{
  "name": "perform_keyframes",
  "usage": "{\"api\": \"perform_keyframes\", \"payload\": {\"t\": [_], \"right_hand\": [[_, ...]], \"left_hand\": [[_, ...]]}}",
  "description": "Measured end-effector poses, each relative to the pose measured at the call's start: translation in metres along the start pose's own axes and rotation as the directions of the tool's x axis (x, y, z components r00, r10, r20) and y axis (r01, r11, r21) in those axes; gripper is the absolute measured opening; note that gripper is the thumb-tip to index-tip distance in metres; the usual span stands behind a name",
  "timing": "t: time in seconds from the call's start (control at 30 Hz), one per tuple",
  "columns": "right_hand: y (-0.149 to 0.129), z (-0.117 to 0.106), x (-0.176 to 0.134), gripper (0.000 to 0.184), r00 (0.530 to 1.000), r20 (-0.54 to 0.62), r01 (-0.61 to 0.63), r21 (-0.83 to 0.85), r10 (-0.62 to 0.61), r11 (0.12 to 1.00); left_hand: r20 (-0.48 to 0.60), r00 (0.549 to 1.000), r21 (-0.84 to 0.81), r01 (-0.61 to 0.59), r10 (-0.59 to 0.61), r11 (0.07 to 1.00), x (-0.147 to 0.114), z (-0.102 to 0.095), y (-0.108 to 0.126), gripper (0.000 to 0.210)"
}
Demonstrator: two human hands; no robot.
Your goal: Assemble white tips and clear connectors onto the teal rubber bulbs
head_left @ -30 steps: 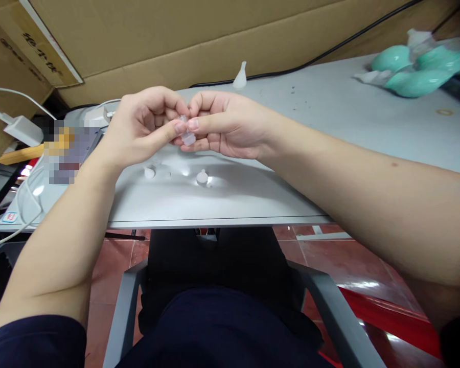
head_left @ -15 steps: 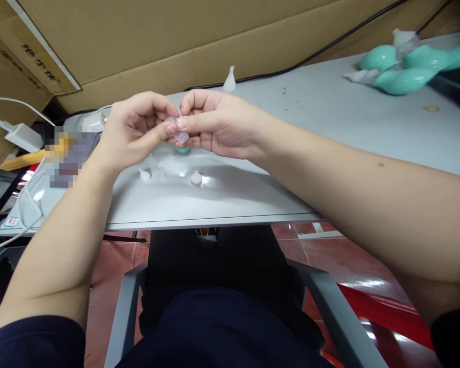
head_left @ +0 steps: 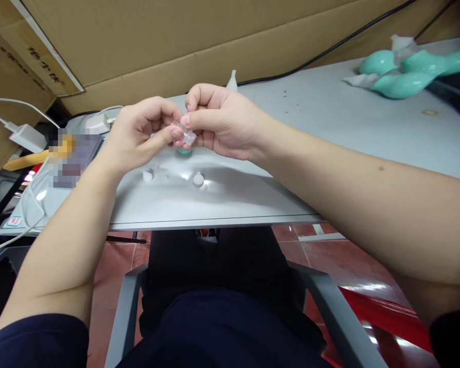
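Observation:
A small clear plastic piece [head_left: 189, 137], like a tiny bottle or cap, is pinched between both hands above the table. My left hand [head_left: 147, 128] has its thumb and fingertips closed on its left side. From the right, my right hand [head_left: 220, 122] grips it between thumb and curled fingers. The fingers cover part of the piece, so its full shape is hidden. Beneath the hands a mint-green round thing [head_left: 184, 151] shows partly. Nearer the table's front lie a small white nozzle-like piece [head_left: 198, 179] and another small white piece [head_left: 147, 176].
A white funnel-shaped piece [head_left: 233, 82] stands behind my right hand. Glossy mint-green bulbous objects [head_left: 410, 76] with torn wrapping lie at the back right of the grey table [head_left: 310, 153]. Chargers, white cables and a blurred phone-like slab [head_left: 74, 158] are at the left. Cardboard [head_left: 157, 41] walls the back.
The clear piece has shifted slightly right, and more of it shows between the fingers. Both hands keep their pinch on it. The whole view has moved a little.

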State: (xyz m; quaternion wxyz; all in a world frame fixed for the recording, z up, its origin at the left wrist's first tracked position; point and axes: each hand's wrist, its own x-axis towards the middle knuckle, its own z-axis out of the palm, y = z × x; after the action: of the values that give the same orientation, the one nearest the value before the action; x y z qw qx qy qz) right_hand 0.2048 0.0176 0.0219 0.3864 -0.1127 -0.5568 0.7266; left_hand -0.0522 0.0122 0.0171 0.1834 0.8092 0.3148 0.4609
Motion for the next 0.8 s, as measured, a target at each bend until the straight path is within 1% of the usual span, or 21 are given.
{"api": "perform_keyframes", "payload": {"t": [0.07,0.13,0.27,0.37,0.43,0.53,0.57,0.6,0.63,0.7,0.8], "right_hand": [[-0.001,0.0,-0.001,0.041,1.0,0.001,-0.009,-0.005,0.01,1.0],[-0.001,-0.001,-0.001,0.039,1.0,0.008,0.002,-0.021,-0.002,1.0],[-0.004,-0.007,0.0,0.045,0.996,0.02,0.091,-0.101,-0.089,0.991],[-0.013,-0.011,-0.001,0.048,0.992,0.032,0.126,-0.192,-0.123,0.973],[-0.021,-0.014,-0.002,0.047,0.993,0.033,0.122,-0.227,-0.117,0.966],[-0.03,-0.017,-0.002,0.042,0.993,-0.017,0.104,-0.279,-0.113,0.955],[-0.032,-0.018,-0.001,0.042,0.991,-0.048,0.102,-0.301,-0.122,0.948],[-0.033,-0.019,0.0,0.041,0.988,-0.079,0.102,-0.323,-0.134,0.941],[-0.033,-0.02,0.0,0.04,0.983,-0.108,0.105,-0.341,-0.15,0.934],[-0.032,-0.022,0.002,0.039,0.971,-0.156,0.112,-0.369,-0.18,0.923],[-0.03,-0.023,0.004,0.037,0.957,-0.203,0.107,-0.418,-0.207,0.902]], "left_hand": [[0.008,1.0,-0.01,-0.001,0.001,1.0,0.0,-0.001,0.0,0.076],[0.012,0.999,-0.01,-0.034,0.034,0.999,0.001,-0.001,-0.002,0.074],[-0.01,0.999,0.035,-0.052,0.052,0.998,0.002,-0.001,-0.013,0.07],[-0.024,1.0,0.043,-0.013,0.014,0.999,0.002,0.0,-0.019,0.076],[-0.031,1.0,0.036,-0.001,0.002,0.999,0.001,0.0,-0.017,0.082],[-0.009,0.998,0.095,-0.054,0.055,0.994,-0.001,-0.002,0.001,0.085],[0.032,0.998,0.152,-0.052,0.048,0.987,-0.001,-0.003,0.011,0.081],[0.086,0.996,0.23,-0.01,-0.01,0.973,-0.002,-0.003,0.021,0.073],[0.114,0.993,0.309,0.002,-0.039,0.951,-0.002,-0.003,0.03,0.07],[0.206,0.975,0.427,-0.012,-0.085,0.904,-0.002,0.0,0.046,0.07],[0.266,0.947,0.543,0.006,-0.179,0.84,-0.001,0.007,0.055,0.067]]}}
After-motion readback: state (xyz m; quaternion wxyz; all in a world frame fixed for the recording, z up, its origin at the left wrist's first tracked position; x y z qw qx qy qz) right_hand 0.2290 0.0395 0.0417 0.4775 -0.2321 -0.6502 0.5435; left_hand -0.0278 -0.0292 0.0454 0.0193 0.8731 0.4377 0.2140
